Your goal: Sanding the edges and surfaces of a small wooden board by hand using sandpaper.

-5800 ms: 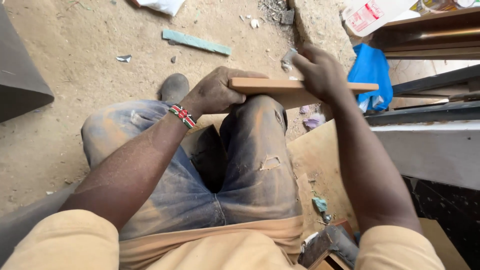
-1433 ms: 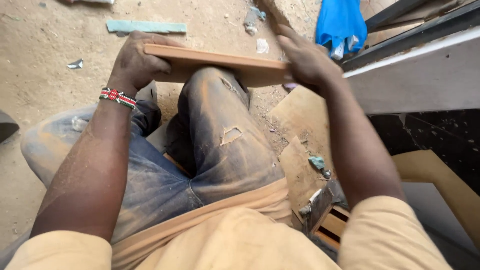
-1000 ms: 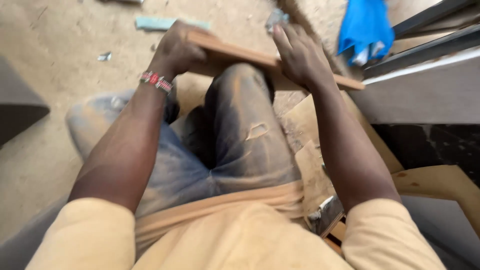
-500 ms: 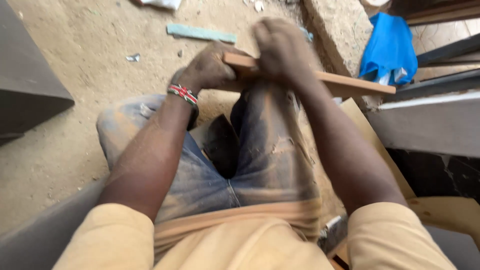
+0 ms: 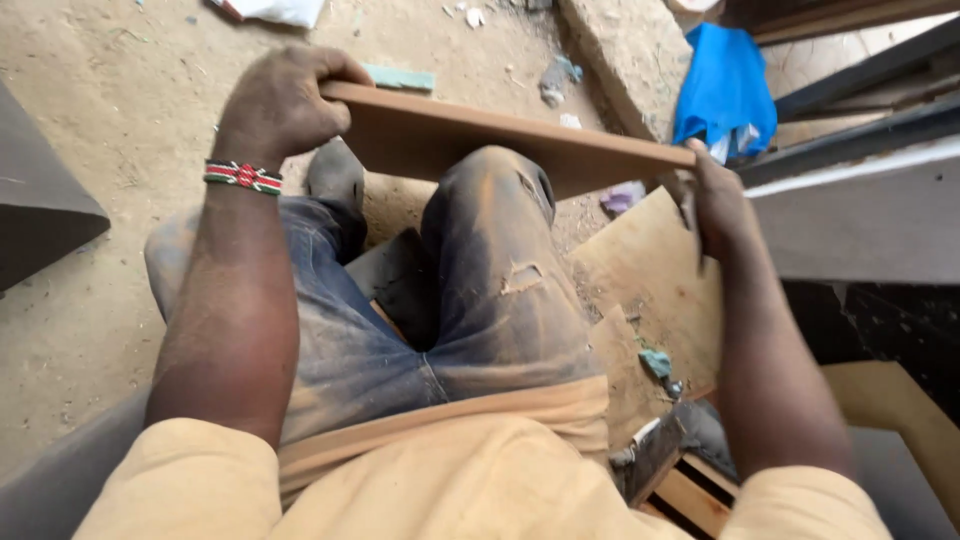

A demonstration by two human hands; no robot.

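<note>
**Board braced across the knee, a hand at each end**

The left hand (image 5: 280, 100) is closed over the far left corner of a flat brown wooden board (image 5: 480, 145), fingers curled over its upper edge and the thumb side wrapped behind. At the opposite end the right hand (image 5: 720, 205) is clamped on the near right corner, fingers under and around the edge; something thin and dark seems to lie between palm and wood, but it is too small to identify. With a hand at each end, the board probably cannot twist or slide.

Between the two grips, the board rests tilted on its long edge across the raised right knee (image 5: 490, 185), which is clad in dusty, torn blue jeans. The knee looks to serve as a prop under the middle, so the hands steady the board rather than carry it. Just below the left grip sits a beaded wristband (image 5: 243, 176) in red, white, green and black.

Beyond the left hand, on the sandy floor (image 5: 120, 120), lie a pale green strip (image 5: 400, 77) just behind the board's top edge and a white scrap (image 5: 270, 10) further off. Under the board, beside the left leg, a dark shoe (image 5: 335, 172) shows. Beyond the right hand, a blue cloth (image 5: 722, 82) lies near dark metal bars (image 5: 860, 110). Below the right grip, flat pieces of brown sheet board (image 5: 650, 280) cover the ground, with a small greenish scrap (image 5: 657, 362) on them.
</note>
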